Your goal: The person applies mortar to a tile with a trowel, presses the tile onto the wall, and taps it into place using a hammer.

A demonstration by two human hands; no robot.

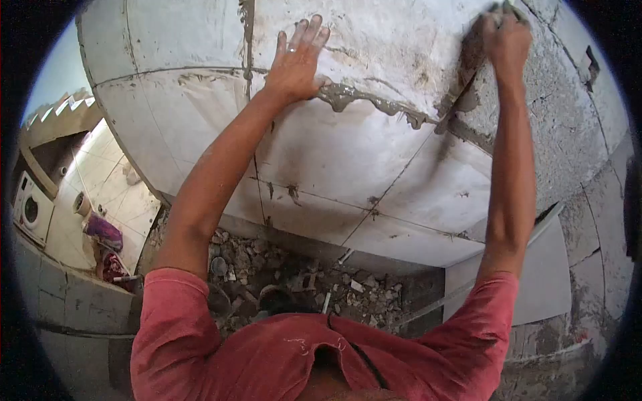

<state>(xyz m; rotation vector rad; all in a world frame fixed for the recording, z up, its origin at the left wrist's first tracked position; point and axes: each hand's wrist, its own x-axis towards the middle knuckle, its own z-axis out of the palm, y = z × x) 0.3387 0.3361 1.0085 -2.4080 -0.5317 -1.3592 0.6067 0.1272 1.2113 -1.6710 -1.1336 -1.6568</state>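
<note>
My left hand (297,63) lies flat with spread fingers on a large white wall tile (388,43), near its lower left corner. My right hand (506,41) is closed around a trowel (470,63), partly blurred, its dark blade along the tile's right edge. Grey mortar (364,100) squeezes out in lumps from the joint below this tile. More wet mortar sits near the lower right corner. To the right is rough, untiled wall (545,134). Other white tiles (334,147) cover the wall underneath.
Broken rubble (361,291) covers the floor below, with a bucket (274,297) partly hidden by my body. A loose grey tile (528,277) leans at the lower right. Off to the left are a washing machine (32,208) and a purple bag (103,232).
</note>
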